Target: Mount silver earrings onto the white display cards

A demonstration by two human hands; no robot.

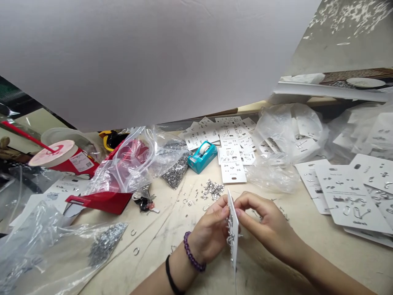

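- While I watch through the head camera, the left hand is closed in a pinch on the near face of a white card. The fingers curl in and the thumb presses toward the card's top edge.
- The right hand meets it from the other side, thumb and forefinger pinched on the same upper edge and the remaining fingers folded under.
- The card stands upright and edge-on to me, low in the middle of the view and raised just above the table. I judge that this pose gives each hand one face of the card to work on.
- Small metal fittings hang on the card's left face, just beside the left fingers. Their exact form is too small to tell.
- A loose heap of metal bits lies on the table just beyond the hands, with strays scattered to its left. I take it to lie that close so that it is in easy reach.
- A teal tape dispenser sits farther back, and a fan of printed cards is spread to its right.
- More cards, some already carrying fittings, overlap at the right edge, well apart from the hands.
- Clear bags of metal stock lie open at the left, next to a red scoop and a lidded red cup.
- A beaded bracelet and a black band circle the left wrist.
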